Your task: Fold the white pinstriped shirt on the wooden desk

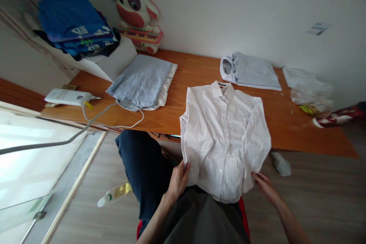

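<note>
A white striped button-up shirt [220, 133] lies face up, collar on the desk and hem hanging over the front edge onto my lap. Its sleeves lie down along both sides of the body. My left hand [179, 178] pinches the shirt's side low on the left, near a sleeve end. On the other side, my right hand [263, 183] has its fingers closed on the cuff area of the sleeve. Parts of the fingers of both hands are hidden by the cloth.
Folded light-blue clothes [143, 80] lie left of the shirt, with a folded pale shirt [253, 70] behind. A white power bank [68, 97] with a cable [114, 126], a cow toy keyboard [137, 15], a blue clothes stack [77, 23], a plastic bag [311, 91] and a dark red bottle [340, 117] surround them.
</note>
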`<state>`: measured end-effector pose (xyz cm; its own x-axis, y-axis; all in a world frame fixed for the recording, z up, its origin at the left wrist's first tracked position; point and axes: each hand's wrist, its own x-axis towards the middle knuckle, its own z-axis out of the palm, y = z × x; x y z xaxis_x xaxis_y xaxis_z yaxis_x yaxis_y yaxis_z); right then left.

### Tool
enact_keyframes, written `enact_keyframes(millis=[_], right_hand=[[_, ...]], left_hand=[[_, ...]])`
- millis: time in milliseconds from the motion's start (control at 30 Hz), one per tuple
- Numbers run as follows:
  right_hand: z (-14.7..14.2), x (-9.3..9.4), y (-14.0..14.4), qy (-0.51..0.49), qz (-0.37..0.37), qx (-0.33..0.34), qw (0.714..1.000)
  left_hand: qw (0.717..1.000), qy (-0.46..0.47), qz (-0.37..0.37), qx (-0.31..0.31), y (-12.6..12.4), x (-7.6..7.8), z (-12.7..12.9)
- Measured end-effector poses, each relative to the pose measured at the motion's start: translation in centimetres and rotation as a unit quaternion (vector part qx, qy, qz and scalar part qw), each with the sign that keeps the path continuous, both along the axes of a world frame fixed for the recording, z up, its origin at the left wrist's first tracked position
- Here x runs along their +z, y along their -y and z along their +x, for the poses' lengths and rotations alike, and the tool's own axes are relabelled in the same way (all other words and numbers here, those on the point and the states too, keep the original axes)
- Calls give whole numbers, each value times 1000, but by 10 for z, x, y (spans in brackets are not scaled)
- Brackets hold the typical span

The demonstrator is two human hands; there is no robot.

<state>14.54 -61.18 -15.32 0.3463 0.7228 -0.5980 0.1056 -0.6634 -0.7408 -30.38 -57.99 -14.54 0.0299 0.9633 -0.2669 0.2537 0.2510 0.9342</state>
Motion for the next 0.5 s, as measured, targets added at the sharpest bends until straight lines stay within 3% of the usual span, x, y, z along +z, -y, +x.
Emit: enact_keyframes(millis=[267, 400, 500], right_hand=[[-3, -24, 5, 61, 18, 22, 998], [-3, -15, 3, 78, 46, 13, 996], [6, 7, -1, 157, 129, -55, 978]], left_hand=[[996, 9, -3, 85, 0, -33, -1], [996, 25, 9, 87, -4, -40, -6], [996, 24, 0, 85, -10, -42, -11]])
